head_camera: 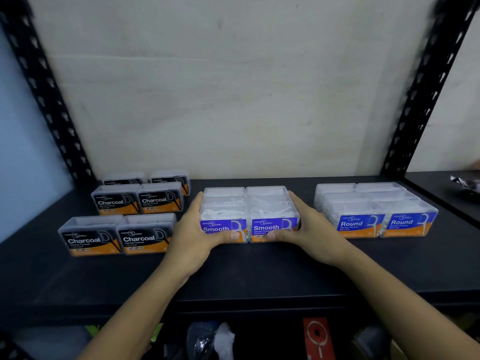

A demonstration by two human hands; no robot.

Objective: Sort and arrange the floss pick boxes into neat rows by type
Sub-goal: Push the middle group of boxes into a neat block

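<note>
Squaring step: left hand (192,231) & right hand (310,227) press flat vs opposite sides of the clear plastic purple-label Smooth boxes (249,211) – next, prob. close up the gappy black-label Charcoal boxes (145,236).

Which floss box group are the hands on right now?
The Smooth group in the middle: left hand and right hand press its sides. Charcoal boxes lie left, Round boxes right.

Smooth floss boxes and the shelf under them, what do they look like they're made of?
Smooth floss boxes: probably clear, glossy hard plastic, since the white picks show through the lids. The front labels look like printed paper or film. Shelf: a dark, matte board, maybe laminate or painted metal. It gives only a dull sheen, so I cannot tell which.
</note>
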